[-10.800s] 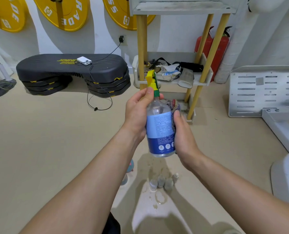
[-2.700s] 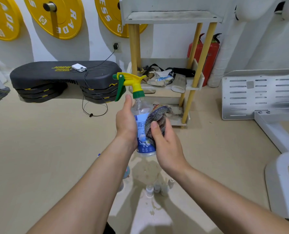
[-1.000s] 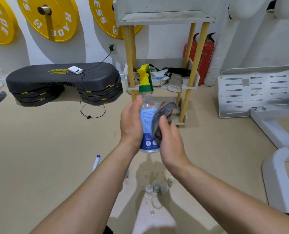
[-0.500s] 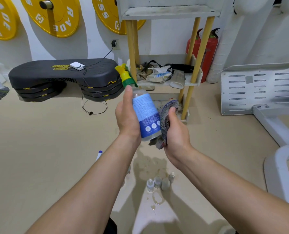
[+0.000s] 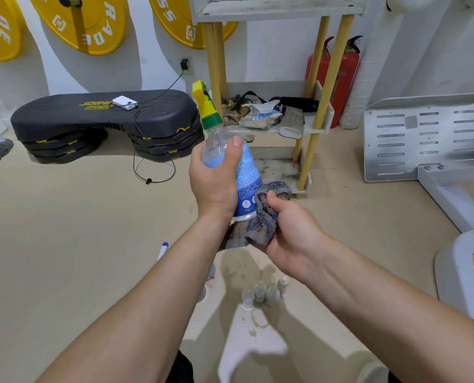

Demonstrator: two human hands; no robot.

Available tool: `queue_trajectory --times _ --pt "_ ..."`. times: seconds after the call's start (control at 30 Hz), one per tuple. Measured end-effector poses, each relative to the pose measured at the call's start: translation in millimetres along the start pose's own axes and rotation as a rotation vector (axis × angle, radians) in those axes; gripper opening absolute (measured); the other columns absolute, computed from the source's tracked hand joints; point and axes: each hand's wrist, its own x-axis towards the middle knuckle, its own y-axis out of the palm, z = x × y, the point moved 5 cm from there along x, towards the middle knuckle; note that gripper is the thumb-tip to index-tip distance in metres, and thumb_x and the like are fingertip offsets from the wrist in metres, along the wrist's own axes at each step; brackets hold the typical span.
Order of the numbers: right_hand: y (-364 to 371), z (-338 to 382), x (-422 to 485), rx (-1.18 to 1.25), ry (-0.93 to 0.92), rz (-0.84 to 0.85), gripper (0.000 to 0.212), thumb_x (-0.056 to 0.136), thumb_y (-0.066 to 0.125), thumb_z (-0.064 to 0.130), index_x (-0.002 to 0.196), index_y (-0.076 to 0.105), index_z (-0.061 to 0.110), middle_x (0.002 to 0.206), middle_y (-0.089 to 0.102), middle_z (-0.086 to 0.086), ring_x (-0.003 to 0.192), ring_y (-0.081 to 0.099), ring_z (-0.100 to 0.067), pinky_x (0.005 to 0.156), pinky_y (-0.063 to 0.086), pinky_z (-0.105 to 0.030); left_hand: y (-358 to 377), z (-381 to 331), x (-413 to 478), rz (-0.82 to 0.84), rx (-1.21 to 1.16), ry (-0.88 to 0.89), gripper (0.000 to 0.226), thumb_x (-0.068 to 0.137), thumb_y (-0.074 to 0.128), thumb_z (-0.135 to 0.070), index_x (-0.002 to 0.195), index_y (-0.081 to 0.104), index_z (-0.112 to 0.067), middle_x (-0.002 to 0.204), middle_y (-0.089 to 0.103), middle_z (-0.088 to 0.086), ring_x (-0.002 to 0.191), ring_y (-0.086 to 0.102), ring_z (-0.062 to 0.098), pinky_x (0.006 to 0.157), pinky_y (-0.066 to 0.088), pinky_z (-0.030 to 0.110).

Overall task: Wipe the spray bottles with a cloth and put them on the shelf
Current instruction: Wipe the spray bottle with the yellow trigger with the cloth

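My left hand (image 5: 215, 182) grips a clear spray bottle (image 5: 246, 172) with a blue label and a yellow-green trigger head, tilted with its top leaning left. My right hand (image 5: 292, 233) holds a grey-blue cloth (image 5: 260, 219) bunched against the bottle's base. Ahead stands the shelf (image 5: 317, 125), white boards on yellow posts, its middle board cluttered with straps and rags. Several small bottles (image 5: 263, 294) stand on the floor below my hands. Another bottle (image 5: 162, 251) with a blue-tipped top shows partly behind my left forearm.
A stack of black aerobic steps (image 5: 105, 123) with a white charger and cable lies left of the shelf. Two red fire extinguishers (image 5: 340, 76) stand behind the shelf. Yellow weight plates (image 5: 83, 23) hang on the wall. A white metal machine base (image 5: 426, 139) is at right. Wet spots mark the floor.
The cloth has slid from the bottle's side down to its base. The bottle stays tilted left in my left hand, and the view has moved slightly closer.
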Motion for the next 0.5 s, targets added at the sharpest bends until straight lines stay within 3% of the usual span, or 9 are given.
queue_trajectory --times 0.1,0.2,0.27,0.37,0.5 --pt "-6 6 1 -0.024 -0.01 -0.009 0.032 0.107 0.046 0.026 0.124 0.064 0.005 0.11 0.076 -0.015 0.095 0.073 -0.031 0.076 0.061 -0.046 1 2 -3 -0.001 -0.017 0.005 0.031 0.073 0.074 -0.046 0.093 0.064 -0.025 0.082 0.067 -0.013 0.072 0.062 0.001 0.071 0.049 0.021" --pt "-8 6 5 0.05 -0.076 -0.06 0.038 0.107 0.043 0.034 0.124 0.063 0.006 0.109 0.076 -0.016 0.099 0.073 -0.036 0.089 0.056 -0.059 8 6 -12 -0.009 -0.063 -0.058 0.045 0.064 0.075 -0.054 0.095 0.065 -0.024 0.084 0.069 -0.011 0.075 0.064 0.007 0.075 0.053 0.03" --pt "-9 6 9 0.08 -0.098 -0.075 0.045 0.107 0.04 0.041 0.128 0.062 0.008 0.11 0.076 -0.017 0.103 0.072 -0.04 0.096 0.049 -0.067 13 7 -18 -0.01 -0.073 -0.07 0.055 0.06 0.073 -0.06 0.1 0.066 -0.022 0.087 0.07 -0.01 0.078 0.065 0.006 0.078 0.054 0.028" --pt "-9 4 11 0.079 -0.076 -0.066 0.048 0.107 0.037 0.044 0.129 0.062 0.01 0.113 0.075 -0.016 0.105 0.071 -0.038 0.094 0.051 -0.058 15 1 -19 0.003 -0.024 0.023 0.052 0.064 0.071 -0.058 0.098 0.065 -0.02 0.087 0.07 -0.012 0.077 0.064 0.0 0.073 0.05 0.016" --pt "-11 -2 6 -0.002 0.003 0.025 0.047 0.109 0.036 0.04 0.125 0.066 0.006 0.111 0.076 -0.016 0.104 0.071 -0.034 0.093 0.055 -0.049 7 -5 -7 0.016 0.067 0.123 0.052 0.064 0.067 -0.061 0.099 0.063 -0.023 0.091 0.069 -0.01 0.083 0.064 0.006 0.078 0.05 0.02"
